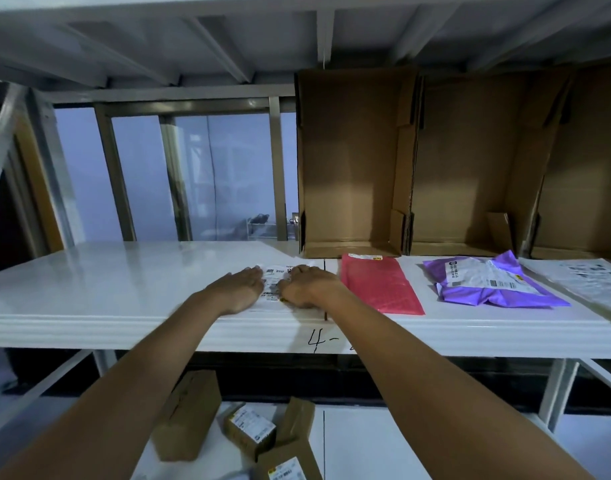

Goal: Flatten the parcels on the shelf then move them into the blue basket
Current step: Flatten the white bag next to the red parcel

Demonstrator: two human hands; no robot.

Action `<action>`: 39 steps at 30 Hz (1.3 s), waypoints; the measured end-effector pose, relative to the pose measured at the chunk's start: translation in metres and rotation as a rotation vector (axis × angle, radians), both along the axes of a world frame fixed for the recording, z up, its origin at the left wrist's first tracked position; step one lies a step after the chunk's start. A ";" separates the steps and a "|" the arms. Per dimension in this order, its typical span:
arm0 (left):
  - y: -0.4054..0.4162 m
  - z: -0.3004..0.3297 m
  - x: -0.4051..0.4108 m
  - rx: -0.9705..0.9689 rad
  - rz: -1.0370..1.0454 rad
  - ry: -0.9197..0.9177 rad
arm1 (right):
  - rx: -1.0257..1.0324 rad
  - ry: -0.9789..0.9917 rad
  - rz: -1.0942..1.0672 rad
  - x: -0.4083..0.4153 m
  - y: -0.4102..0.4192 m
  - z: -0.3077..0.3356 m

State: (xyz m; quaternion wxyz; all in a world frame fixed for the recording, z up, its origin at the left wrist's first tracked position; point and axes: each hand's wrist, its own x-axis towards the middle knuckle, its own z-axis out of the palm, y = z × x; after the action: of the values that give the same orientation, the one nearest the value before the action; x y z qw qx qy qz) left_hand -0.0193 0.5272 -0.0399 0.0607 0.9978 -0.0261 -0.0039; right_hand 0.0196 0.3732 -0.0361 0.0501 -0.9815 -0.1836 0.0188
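Note:
A flat white parcel (275,276) with a printed label lies on the white shelf (124,282), mostly under my hands. My left hand (240,287) rests palm down on its left side, fingers stretched out. My right hand (305,285) presses on its right side with fingers curled down. To the right lie a pink bubble mailer (380,284), a crumpled purple parcel (487,280) with a white label, and a white printed parcel (591,284) at the frame's edge. No blue basket is in view.
Open brown cardboard boxes (352,168) stand on their sides at the back right of the shelf. The lower shelf holds several small cardboard boxes (189,415). A window frame (172,174) is behind the shelf's left half. "4-" is written on the shelf's front edge.

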 end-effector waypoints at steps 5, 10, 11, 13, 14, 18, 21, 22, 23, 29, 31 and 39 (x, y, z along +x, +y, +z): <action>0.001 -0.001 0.002 0.012 -0.010 -0.018 | 0.082 -0.099 0.032 0.003 0.022 0.011; 0.001 0.000 -0.002 0.012 -0.066 -0.028 | 0.121 -0.023 0.177 -0.003 0.041 -0.005; 0.002 0.000 -0.001 0.006 -0.065 -0.022 | 0.116 -0.021 0.163 -0.002 0.039 -0.006; 0.003 -0.001 0.001 -0.011 -0.045 -0.012 | 0.096 -0.016 0.119 0.001 0.032 -0.007; 0.003 -0.001 0.003 -0.009 -0.030 -0.008 | 0.083 -0.014 0.096 0.003 0.028 -0.007; 0.004 -0.002 0.005 0.048 0.021 0.017 | 0.034 0.002 0.013 0.007 0.010 -0.008; 0.003 -0.002 0.004 0.054 0.031 0.019 | 0.009 0.026 -0.038 0.010 -0.001 -0.006; 0.003 -0.002 0.004 0.046 0.026 0.018 | 0.005 0.028 -0.045 0.011 -0.002 -0.005; 0.003 -0.001 0.003 0.039 0.028 0.025 | 0.002 0.028 -0.046 0.011 -0.003 -0.005; -0.023 0.008 0.000 0.103 0.026 -0.054 | -0.021 -0.010 -0.053 0.009 -0.001 -0.008; -0.039 0.007 -0.002 0.050 -0.052 -0.072 | -0.036 -0.024 -0.049 0.010 -0.001 -0.009; -0.026 -0.002 0.010 -0.017 0.032 0.029 | -0.024 -0.017 -0.055 0.004 -0.004 -0.007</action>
State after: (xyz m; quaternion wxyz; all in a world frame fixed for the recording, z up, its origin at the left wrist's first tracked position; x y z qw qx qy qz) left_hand -0.0089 0.5010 -0.0419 0.0693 0.9974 -0.0091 -0.0172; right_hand 0.0235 0.3696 -0.0429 0.0373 -0.9869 -0.1566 0.0110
